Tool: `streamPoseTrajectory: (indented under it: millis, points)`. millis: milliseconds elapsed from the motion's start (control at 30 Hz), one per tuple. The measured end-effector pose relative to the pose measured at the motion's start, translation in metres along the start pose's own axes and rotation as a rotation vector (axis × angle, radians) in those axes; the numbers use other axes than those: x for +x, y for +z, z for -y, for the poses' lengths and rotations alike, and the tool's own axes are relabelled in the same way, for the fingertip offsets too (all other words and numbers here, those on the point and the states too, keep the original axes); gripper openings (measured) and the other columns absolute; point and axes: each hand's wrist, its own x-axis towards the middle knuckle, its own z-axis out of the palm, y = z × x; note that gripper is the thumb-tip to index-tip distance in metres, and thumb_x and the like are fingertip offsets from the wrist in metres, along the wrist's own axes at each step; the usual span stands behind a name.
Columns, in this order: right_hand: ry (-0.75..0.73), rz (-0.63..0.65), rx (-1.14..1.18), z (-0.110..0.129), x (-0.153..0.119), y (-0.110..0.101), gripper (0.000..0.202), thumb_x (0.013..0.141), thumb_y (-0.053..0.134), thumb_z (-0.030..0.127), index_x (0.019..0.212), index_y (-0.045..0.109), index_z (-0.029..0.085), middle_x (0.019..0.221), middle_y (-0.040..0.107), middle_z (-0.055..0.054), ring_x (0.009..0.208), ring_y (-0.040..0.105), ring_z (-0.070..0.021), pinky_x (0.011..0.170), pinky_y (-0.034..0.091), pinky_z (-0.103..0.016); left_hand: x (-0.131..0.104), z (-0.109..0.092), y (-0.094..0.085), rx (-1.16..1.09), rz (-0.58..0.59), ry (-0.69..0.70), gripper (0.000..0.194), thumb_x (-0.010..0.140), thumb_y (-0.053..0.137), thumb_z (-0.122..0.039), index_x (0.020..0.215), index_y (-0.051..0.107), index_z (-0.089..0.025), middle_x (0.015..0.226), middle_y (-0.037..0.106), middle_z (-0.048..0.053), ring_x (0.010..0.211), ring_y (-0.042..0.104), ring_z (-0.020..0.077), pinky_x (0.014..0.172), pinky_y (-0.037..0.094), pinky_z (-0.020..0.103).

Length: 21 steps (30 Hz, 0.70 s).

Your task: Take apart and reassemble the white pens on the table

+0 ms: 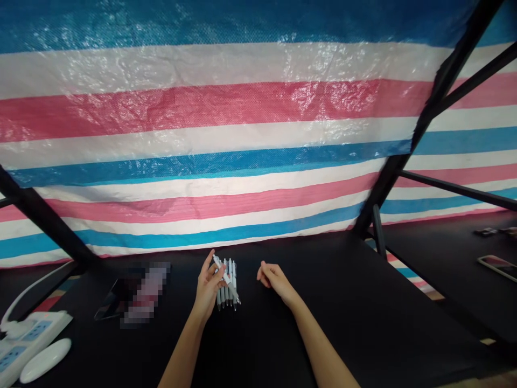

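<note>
Of the hands, the left holds a tilted pen

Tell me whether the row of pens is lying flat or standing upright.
Lying flat: the pens rest side by side along the black tabletop, with another pen slanting across them in the left hand.

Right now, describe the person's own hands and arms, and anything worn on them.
The left hand and right hand are ungloved, with slim fingers. The forearms are bare down to the picture's bottom edge, with no sleeves in view. No watch or bracelet shows; small rings or markings are too fine to rule out.
</note>
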Motion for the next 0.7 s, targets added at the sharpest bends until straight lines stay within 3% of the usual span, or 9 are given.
streamPoseTrajectory:
  millis: [267, 500, 700]
  points:
    - [0.008, -0.308, 0.215, -0.01, 0.005, -0.021, 0.054, 0.077, 0.043, 0.068, 0.059, 0.053, 0.018, 0.043, 0.034, 0.006, 0.04, 0.029, -0.0079, 0.043, 0.021, -0.023, 0.003, 0.003, -0.008, 0.046, 0.033, -0.04, 0.066, 0.062, 0.075, -0.031, 0.123, 0.051, -0.024, 0.074, 0.057, -0.002, 0.057, 0.055, 0.0088, 0.051, 0.045, 0.02]
    - [0.039, -0.438, 0.355, -0.015, 0.008, -0.031, 0.052, 0.069, 0.048, 0.072, 0.06, 0.049, 0.02, 0.043, 0.03, 0.007, 0.038, 0.028, -0.0083, 0.04, 0.022, -0.024, 0.002, 0.0, -0.007, 0.025, 0.052, -0.061, 0.072, 0.065, 0.073, -0.033, 0.131, 0.043, -0.028, 0.079, 0.059, -0.001, 0.06, 0.055, 0.0083, 0.056, 0.045, 0.02]
    - [0.052, -0.459, 0.418, -0.015, 0.009, -0.033, 0.052, 0.065, 0.053, 0.071, 0.059, 0.05, 0.02, 0.042, 0.03, 0.007, 0.037, 0.026, -0.0073, 0.039, 0.022, -0.024, 0.0, -0.002, -0.006, 0.021, 0.048, -0.051, 0.066, 0.065, 0.072, -0.03, 0.126, 0.048, -0.026, 0.075, 0.058, -0.002, 0.067, 0.056, 0.0102, 0.059, 0.048, 0.02]
